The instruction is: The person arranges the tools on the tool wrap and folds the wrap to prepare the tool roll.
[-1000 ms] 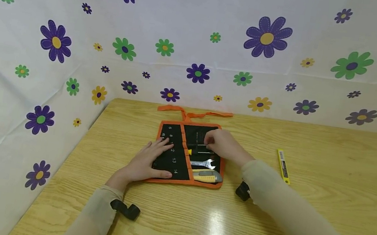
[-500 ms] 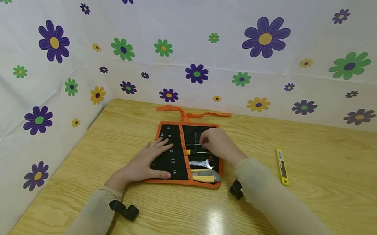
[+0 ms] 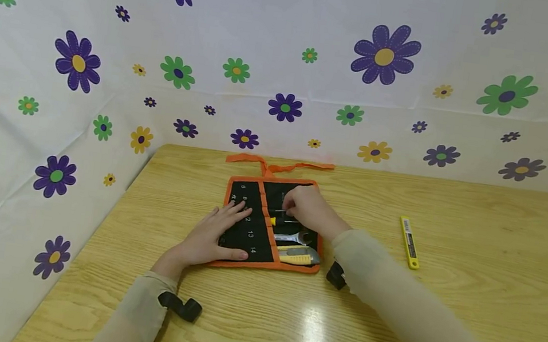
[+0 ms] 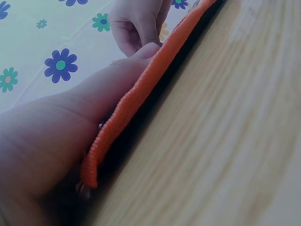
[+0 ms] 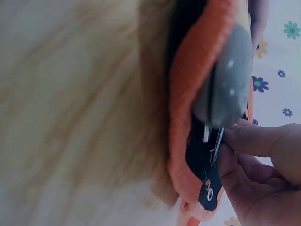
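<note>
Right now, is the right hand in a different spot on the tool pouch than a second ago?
Yes. In the head view, the right hand has moved left, closer to the orange middle strip of the tool pouch.

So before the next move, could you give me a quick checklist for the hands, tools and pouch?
1. Left hand resting on the pouch: ok.
2. Right hand pinching the thin metal piece: ok, as far as it shows.
3. Wrench tucked in its pocket: ok, one end sticking out.
4. Knife blade pulled in: cannot tell.
5. Yellow strip inside the pouch: not ok, if it belongs there; it lies on the table.
</note>
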A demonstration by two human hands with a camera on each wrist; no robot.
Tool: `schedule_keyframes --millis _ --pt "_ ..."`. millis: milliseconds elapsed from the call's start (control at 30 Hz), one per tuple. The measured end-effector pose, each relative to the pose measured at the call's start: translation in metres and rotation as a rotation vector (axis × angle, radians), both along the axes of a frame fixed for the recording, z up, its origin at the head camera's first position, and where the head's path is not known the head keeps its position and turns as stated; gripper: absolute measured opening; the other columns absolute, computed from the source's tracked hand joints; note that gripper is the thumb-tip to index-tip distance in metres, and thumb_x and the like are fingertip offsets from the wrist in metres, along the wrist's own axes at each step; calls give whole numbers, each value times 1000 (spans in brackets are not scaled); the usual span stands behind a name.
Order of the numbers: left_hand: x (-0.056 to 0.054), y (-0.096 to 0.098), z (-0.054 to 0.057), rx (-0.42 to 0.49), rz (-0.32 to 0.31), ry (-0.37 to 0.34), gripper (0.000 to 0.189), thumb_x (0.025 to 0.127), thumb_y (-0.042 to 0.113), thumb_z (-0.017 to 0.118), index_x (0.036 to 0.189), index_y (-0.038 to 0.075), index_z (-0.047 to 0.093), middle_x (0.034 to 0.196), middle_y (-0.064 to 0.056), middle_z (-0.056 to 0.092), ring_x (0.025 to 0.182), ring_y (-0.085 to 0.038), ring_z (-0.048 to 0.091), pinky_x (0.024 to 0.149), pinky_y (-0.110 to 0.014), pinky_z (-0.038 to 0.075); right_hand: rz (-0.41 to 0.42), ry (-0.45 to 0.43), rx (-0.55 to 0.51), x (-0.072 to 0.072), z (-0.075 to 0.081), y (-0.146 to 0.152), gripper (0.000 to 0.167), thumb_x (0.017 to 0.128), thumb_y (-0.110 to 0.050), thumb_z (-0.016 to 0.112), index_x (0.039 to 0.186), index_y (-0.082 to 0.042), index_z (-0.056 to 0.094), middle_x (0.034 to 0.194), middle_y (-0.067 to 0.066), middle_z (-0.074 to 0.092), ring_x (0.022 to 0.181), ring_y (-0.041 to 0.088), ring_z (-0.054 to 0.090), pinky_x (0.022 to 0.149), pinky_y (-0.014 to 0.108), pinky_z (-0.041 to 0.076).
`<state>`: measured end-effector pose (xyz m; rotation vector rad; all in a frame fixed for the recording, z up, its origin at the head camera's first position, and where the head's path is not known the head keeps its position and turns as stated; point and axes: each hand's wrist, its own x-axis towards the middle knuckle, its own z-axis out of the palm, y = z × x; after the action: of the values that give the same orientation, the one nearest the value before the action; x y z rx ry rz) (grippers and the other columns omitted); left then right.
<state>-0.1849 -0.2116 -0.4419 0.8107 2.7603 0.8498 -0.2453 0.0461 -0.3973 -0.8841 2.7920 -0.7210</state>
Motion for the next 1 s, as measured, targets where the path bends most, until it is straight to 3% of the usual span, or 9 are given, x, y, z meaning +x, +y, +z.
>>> schedule_keyframes --millis 233,433,700,1000 --pt "0 0 0 -6 8 3 92 79 59 68 153 24 26 159 1 15 145 -20 6 116 -47 2 11 -54 -6 0 2 1 8 89 -1 65 91 -3 72 92 9 69 83 21 64 74 33 54" --pt "1 0 0 9 0 17 92 79 56 70 153 22 27 159 -1 16 145 -22 7 116 -48 3 -2 -88 -41 3 11 25 16 88 1 65 103 3 69 101 14 68 95 26 64 84 38 52" --pt "0 -2 -2 4 -1 15 90 80 57 69 153 24 27 159 1 15 145 -20 6 116 -46 2 -108 -80 -35 14 22 85 16 89 -2 63 103 6 67 96 14 67 88 27 61 81 44 51" --pt "-1 -2 -1 9 -16 29 90 80 60 67 152 22 28 159 -2 16 145 -22 7 116 -48 3 -259 -112 48 19 24 165 33 91 -17 65 107 11 60 95 21 64 87 34 60 75 49 50"
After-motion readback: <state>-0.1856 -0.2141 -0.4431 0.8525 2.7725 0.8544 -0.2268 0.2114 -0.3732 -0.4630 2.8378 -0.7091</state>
